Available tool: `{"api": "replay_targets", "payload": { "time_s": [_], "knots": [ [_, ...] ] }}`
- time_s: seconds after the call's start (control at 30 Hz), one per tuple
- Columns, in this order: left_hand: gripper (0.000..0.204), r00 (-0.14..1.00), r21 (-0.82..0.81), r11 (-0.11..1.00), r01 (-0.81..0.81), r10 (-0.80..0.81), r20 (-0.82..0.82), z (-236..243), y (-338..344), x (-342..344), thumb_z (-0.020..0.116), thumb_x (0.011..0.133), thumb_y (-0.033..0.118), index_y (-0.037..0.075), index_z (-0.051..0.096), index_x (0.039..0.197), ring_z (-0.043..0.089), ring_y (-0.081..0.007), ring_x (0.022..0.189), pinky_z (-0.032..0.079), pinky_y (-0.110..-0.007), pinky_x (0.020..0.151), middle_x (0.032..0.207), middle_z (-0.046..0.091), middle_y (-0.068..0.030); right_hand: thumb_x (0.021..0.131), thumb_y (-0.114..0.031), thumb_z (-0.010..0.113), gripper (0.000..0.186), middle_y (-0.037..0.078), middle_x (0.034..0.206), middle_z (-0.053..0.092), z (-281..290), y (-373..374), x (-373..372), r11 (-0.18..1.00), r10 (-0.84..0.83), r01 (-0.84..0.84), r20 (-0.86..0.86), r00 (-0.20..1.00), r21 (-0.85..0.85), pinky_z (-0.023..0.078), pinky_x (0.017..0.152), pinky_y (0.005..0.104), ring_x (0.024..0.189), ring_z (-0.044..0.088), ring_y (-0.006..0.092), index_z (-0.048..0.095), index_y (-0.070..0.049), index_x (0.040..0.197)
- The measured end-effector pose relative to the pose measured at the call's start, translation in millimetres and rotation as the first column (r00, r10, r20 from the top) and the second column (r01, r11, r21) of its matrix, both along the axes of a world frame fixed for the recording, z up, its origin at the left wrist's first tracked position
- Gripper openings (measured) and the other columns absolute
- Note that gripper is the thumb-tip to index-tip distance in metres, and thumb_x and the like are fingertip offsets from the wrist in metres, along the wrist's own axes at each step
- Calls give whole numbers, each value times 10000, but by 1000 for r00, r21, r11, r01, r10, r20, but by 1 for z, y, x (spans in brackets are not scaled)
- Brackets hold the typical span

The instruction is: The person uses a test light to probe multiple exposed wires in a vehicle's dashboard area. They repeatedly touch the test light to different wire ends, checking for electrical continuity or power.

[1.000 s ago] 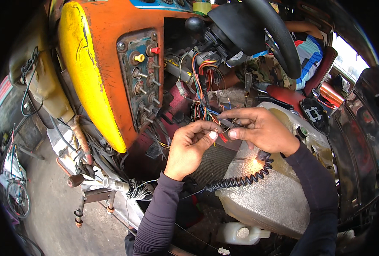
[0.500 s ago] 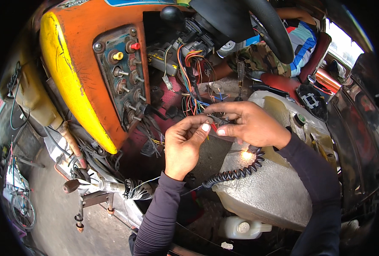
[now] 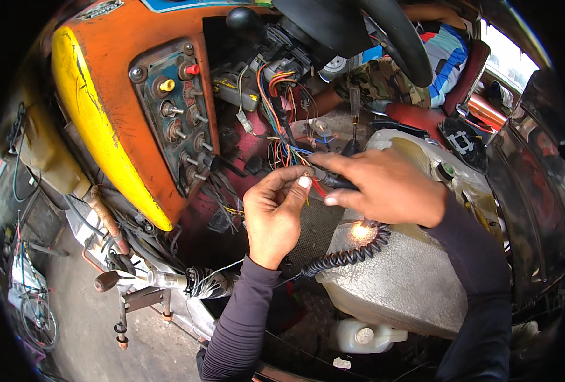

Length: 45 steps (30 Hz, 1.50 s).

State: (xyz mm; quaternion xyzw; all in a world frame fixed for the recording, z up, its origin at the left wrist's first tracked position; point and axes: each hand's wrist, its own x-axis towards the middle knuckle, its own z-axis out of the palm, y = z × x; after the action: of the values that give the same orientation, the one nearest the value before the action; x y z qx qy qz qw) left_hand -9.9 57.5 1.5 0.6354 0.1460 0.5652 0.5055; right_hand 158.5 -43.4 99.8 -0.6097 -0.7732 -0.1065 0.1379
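My left hand (image 3: pixel 271 213) is closed in a pinch, thumb against forefinger, on thin wires (image 3: pixel 307 181) with a bare coppery end showing at the thumb tip. Just right of it, my right hand (image 3: pixel 394 184) is slightly blurred. Its forefinger and thumb point toward the wires, with a slim black piece (image 3: pixel 340 181) lying between them; the other fingers are hidden. Red wire (image 3: pixel 318 186) shows between the hands. Behind them, a bundle of coloured wires (image 3: pixel 282 153) hangs below the steering column. Below my right hand, a small lit bulb (image 3: pixel 361 230) glows beside a black coiled cord (image 3: pixel 349 256).
An orange and yellow panel (image 3: pixel 114 102) with switches stands left. A black steering wheel (image 3: pixel 400 44) is above. At right lies a silvery padded cover (image 3: pixel 394 280) with a screwdriver (image 3: pixel 355 118) upright behind it. A white jug (image 3: pixel 365 336) sits below. Another person's camouflage-clad leg (image 3: pixel 384 83) shows at upper right.
My right hand has shifted right and its fingers have spread a little, showing more of the black piece and red wire. My left hand keeps its pinch. The whole view has shifted slightly.
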Motion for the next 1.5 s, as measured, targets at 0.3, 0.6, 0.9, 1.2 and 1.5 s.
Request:
{"api": "replay_targets", "payload": {
  "time_s": [0.3, 0.6, 0.9, 1.2, 1.5],
  "knots": [
    [141, 1000, 6, 1000, -15, 15, -19, 0, 2, -2, 711, 1004, 21, -58, 758, 1111, 553, -26, 748, 445, -201, 656, 872, 694, 12, 926, -324, 780, 377, 143, 967, 700, 70, 46, -30, 417, 204, -247, 175, 963, 875, 564, 720, 467, 836, 709, 357, 687, -59, 1178],
    [141, 998, 8, 1000, -21, 21, -59, 2, 2, -5, 703, 1009, 23, -49, 763, 1114, 551, -31, 755, 441, -196, 667, 888, 703, 3, 960, -152, 671, 138, 167, 860, 636, 105, 84, -51, 233, 124, -293, 270, 955, 927, 581, 619, 463, 704, 700, 373, 632, -22, 985],
    [151, 996, 35, 999, -25, 27, -84, 2, 5, -6, 703, 1007, 18, -46, 763, 1130, 569, -29, 782, 456, -196, 696, 917, 730, 2, 951, -125, 673, 141, 209, 883, 623, 98, 84, -51, 265, 280, -294, 218, 935, 918, 577, 655, 500, 749, 689, 430, 600, -16, 1001],
    [146, 997, 15, 1000, -24, 25, -75, 4, 2, -6, 699, 1004, 8, -53, 760, 1122, 562, -24, 777, 439, -192, 686, 911, 719, 8, 991, -214, 695, 266, 240, 941, 713, 94, 103, -43, 306, 369, -51, -69, 927, 951, 580, 699, 531, 855, 710, 457, 603, -11, 1136],
    [145, 997, 33, 999, -17, 19, -69, 5, 3, -6, 690, 1012, 18, -49, 763, 1118, 534, -14, 761, 412, -187, 669, 881, 692, 29, 1002, -271, 696, 284, 241, 906, 738, 93, 108, -44, 413, 469, -15, -199, 860, 911, 565, 705, 518, 848, 725, 449, 644, 2, 1060]
  ]
}}
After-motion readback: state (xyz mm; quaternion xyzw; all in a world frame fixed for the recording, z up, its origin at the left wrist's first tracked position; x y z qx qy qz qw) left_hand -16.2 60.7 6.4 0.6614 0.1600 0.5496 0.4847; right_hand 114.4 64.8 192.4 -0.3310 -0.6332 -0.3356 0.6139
